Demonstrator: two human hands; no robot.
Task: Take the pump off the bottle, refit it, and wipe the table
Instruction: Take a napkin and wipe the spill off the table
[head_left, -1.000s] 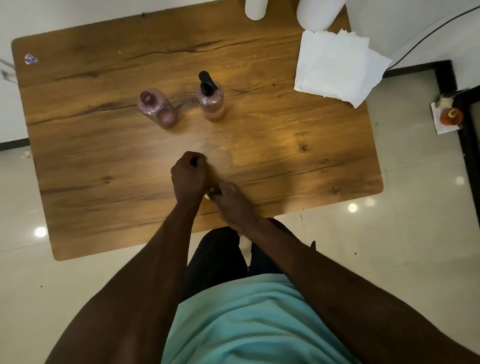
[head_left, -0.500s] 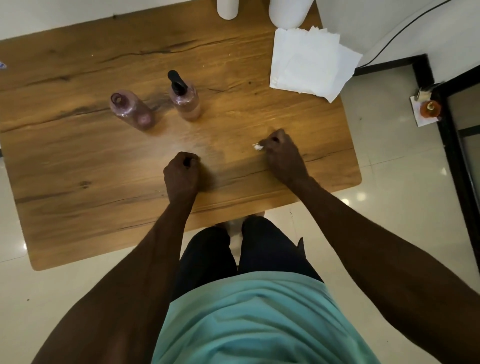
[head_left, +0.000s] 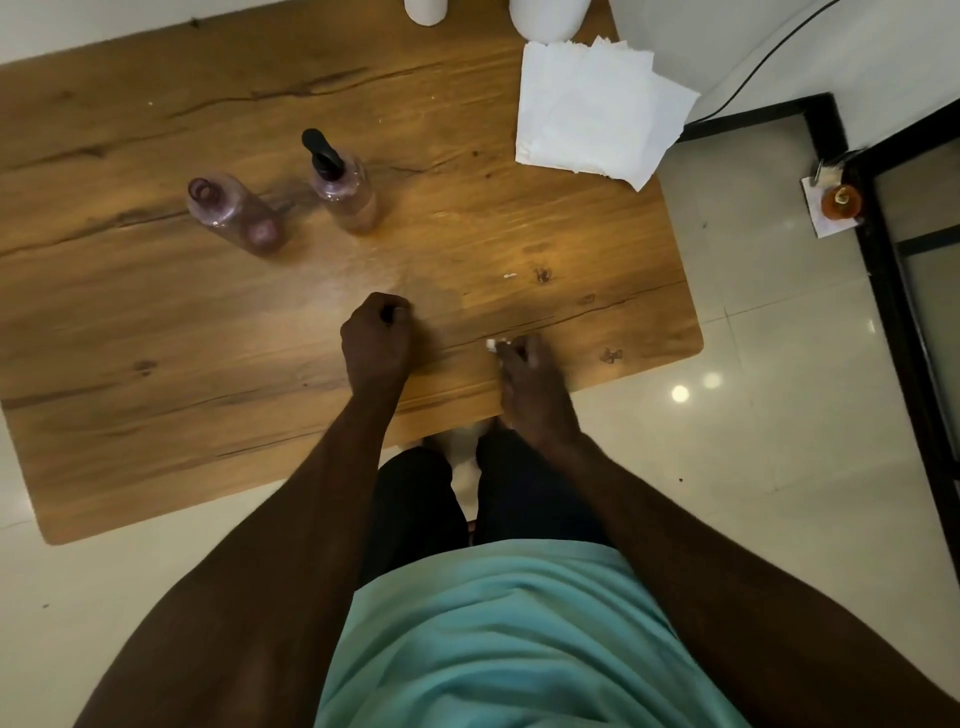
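Table (head_left: 156, 322) — left hand (head_left: 375, 340) fisted, right hand (head_left: 527, 379) pinching tissue (head_left: 493, 344).

I have one head view, looking steeply down from above onto the bench (head_left: 156, 364), fairly close.

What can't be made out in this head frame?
- Left hand: fist hides whether it holds anything.
- White wad under right hand: mostly covered by fingers.
- Two white containers: cut off by top edge.
- Orange item on floor: too small to identify.
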